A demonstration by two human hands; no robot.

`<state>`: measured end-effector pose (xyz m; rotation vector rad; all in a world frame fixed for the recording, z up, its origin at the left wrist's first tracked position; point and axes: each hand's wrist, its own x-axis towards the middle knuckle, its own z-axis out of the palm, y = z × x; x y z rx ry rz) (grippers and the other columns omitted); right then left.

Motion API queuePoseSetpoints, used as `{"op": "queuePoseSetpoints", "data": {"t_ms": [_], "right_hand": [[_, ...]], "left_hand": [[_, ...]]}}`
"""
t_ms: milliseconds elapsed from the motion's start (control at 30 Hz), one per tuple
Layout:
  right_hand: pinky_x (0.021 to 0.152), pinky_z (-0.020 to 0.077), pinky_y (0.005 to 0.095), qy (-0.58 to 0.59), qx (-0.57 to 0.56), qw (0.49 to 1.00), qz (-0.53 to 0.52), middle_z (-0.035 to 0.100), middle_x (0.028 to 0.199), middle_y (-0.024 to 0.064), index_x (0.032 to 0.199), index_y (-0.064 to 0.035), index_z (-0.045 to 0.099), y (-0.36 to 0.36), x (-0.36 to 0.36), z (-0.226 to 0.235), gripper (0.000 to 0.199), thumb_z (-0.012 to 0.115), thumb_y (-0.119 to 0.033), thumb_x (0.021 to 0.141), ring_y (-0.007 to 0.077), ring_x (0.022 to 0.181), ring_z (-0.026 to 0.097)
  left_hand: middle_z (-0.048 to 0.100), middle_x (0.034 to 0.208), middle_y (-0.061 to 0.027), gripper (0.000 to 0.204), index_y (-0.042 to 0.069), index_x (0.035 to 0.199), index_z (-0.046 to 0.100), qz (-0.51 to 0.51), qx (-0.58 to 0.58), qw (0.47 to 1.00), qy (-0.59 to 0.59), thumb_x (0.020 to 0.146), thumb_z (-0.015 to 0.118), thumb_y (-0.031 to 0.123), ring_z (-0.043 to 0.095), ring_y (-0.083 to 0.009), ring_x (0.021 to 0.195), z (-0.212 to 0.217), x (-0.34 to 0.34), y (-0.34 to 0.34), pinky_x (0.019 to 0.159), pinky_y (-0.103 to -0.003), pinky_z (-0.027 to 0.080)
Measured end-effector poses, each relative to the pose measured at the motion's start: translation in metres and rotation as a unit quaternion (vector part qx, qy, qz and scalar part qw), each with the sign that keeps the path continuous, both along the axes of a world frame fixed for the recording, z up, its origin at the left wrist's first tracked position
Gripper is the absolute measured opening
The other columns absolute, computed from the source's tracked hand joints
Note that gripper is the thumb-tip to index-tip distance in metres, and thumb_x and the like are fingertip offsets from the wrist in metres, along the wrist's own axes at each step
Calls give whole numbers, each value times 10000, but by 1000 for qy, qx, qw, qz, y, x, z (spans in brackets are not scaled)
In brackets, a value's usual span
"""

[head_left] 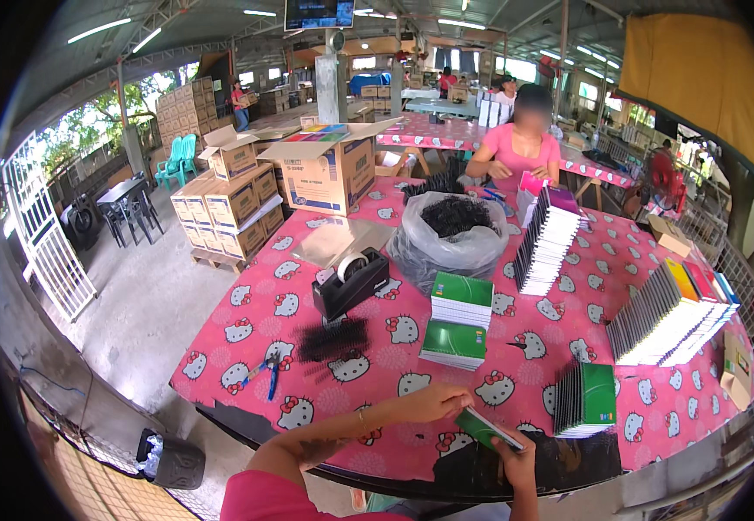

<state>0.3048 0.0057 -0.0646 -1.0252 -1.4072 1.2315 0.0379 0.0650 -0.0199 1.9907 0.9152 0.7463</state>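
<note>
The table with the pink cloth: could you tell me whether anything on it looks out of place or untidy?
Mostly orderly. Loose black binding combs lie scattered on the pink tablecloth near the tape dispenser, outside the plastic bag, and blue-handled pliers lie near the table's left edge.

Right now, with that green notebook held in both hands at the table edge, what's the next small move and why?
Probably feed a black spiral coil into the spine. The left hand and right hand grip the green notebook at its two ends, and loose black coils lie just ahead on the pink tablecloth, while the stack with coils fitted stands at the right.
</note>
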Motion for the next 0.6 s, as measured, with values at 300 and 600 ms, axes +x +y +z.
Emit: {"op": "queuePoseSetpoints", "data": {"t_ms": [300,600], "right_hand": [[784,478,235,9,-9,1000,-13,701,941,40,1117,40,708,-2,-3,3,249,725,-4,873,83,872,609],[761,483,232,-23,-4,1000,-14,711,928,36,1092,36,721,-6,-4,8,238,722,21,854,79,828,607]], "left_hand": [[644,824,-69,223,49,1148,644,4,106,994,-35,1031,564,220,632,-177,769,-19,4,0,711,-339,500],[604,763,-59,253,53,1106,657,-16,-104,994,-2,1043,547,272,588,-142,709,2,-6,-1,686,-300,489]]}}
